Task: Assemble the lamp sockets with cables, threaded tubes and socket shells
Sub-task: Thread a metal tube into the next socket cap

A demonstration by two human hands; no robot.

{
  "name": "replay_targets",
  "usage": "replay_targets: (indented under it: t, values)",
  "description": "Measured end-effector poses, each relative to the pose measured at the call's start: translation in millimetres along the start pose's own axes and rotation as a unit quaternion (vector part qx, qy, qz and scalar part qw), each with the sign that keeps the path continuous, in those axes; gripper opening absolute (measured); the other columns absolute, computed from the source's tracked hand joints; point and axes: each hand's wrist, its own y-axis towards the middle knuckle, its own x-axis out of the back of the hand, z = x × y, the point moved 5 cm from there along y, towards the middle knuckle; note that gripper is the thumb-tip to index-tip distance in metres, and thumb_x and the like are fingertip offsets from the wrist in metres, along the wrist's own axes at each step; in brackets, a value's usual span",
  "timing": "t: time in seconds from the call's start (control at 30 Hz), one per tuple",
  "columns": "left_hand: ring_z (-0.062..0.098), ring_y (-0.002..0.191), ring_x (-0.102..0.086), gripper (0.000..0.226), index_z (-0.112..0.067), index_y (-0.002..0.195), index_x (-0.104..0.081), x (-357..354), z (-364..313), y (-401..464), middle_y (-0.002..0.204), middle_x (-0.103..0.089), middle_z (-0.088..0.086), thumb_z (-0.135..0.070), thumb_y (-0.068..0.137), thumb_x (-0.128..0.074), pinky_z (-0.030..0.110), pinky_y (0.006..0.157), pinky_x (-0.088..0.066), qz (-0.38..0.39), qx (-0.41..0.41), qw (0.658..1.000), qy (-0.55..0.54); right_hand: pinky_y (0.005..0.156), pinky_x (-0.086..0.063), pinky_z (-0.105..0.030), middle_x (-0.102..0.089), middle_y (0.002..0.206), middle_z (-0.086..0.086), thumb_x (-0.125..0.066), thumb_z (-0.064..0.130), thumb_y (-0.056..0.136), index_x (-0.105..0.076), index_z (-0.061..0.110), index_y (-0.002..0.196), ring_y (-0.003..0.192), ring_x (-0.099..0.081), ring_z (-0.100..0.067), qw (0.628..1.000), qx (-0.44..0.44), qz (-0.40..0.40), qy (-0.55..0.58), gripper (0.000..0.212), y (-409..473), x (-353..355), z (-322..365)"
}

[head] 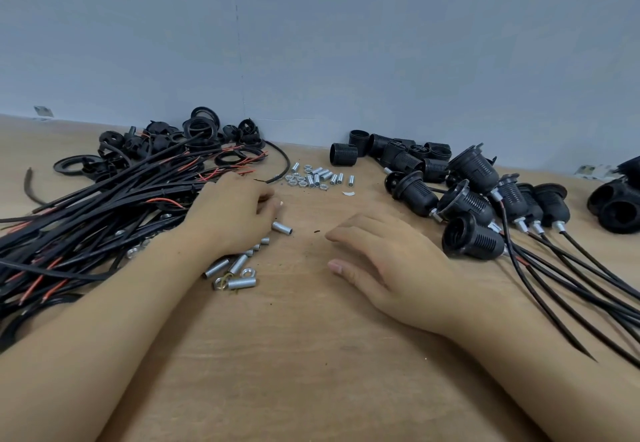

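— What's behind the work surface?
— A plain blue-grey wall (311, 43), matte, with a faint vertical seam (239, 50) running down it near the middle.
— And the surface itself?
— A light brown wooden table (294, 355) with a visible grain; its far edge meets the wall.
— Anything along that join?
— Two small pale scraps of tape, one at the left (43, 111), one at the right (590, 169).
— How's the light?
— Soft and even, with weak shadows.

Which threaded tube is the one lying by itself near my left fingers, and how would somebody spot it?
Start at the left hand on the wooden table. Just right of its fingertips lies a short silver threaded tube. Unlike the tubes clustered under the wrist or heaped near the wall, it lies alone on bare wood.
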Motion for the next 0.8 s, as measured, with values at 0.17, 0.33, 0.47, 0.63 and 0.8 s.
replay_targets:
  t: [0.17,0.33,0.47,0.63,0.8]
  values:
    - [0.022,0.091,-0.063,0.02,-0.019,0.097,-0.075,4,-2,5,0.089,-0.074,-0.001,-0.023,0.094,-0.056,0.039,0.083,-0.051,-0.049,-0.013,0.997,-0.065,0.093,-0.048,-0.041,-0.066,0.115,-0.003,-0.054,0.031,0.099,-0.066,0.01,0.119,0.111,-0.059,-0.023,1.0,0.014,0.01,-0.002,0.032,8,5,9]
    - [0.021,0.083,-0.064,0.016,-0.016,0.085,-0.076,-1,-1,7,0.082,-0.072,-0.001,-0.021,0.088,-0.061,0.038,0.076,-0.053,-0.051,-0.002,0.996,-0.068,0.075,-0.038,-0.032,-0.057,0.111,0.003,-0.043,0.041,0.102,-0.064,0.023,0.118,0.103,-0.052,-0.019,0.998,-0.006,0.042,-0.055,0.032,36,-9,18]
    - [0.021,0.095,-0.064,0.019,-0.019,0.105,-0.071,-2,1,8,0.098,-0.072,-0.001,-0.021,0.088,-0.064,0.037,0.084,-0.053,-0.062,0.009,0.995,-0.078,0.071,-0.023,-0.027,-0.057,0.116,-0.001,-0.046,0.041,0.1,-0.058,0.02,0.125,0.109,-0.051,-0.022,0.996,-0.041,0.004,-0.082,0.034,62,-19,27]
    - [0.018,0.098,-0.064,0.019,-0.021,0.102,-0.071,-2,-2,8,0.099,-0.071,-0.004,-0.015,0.085,-0.065,0.033,0.087,-0.05,-0.054,-0.004,0.994,-0.092,0.068,-0.019,-0.024,-0.058,0.116,0.001,-0.055,0.019,0.095,-0.059,0.019,0.119,0.11,-0.05,-0.021,0.992,-0.038,0.017,-0.122,0.024,72,-23,29]
    - [0.014,0.094,-0.063,0.019,-0.018,0.1,-0.074,-1,-7,6,0.098,-0.072,-0.004,-0.01,0.088,-0.063,0.028,0.087,-0.049,-0.043,-0.023,0.991,-0.124,0.074,-0.048,-0.035,-0.058,0.104,0.001,-0.05,0.028,0.093,-0.06,0.019,0.099,0.101,-0.056,-0.025,0.986,-0.091,0.091,-0.106,0.014,48,-6,-1]
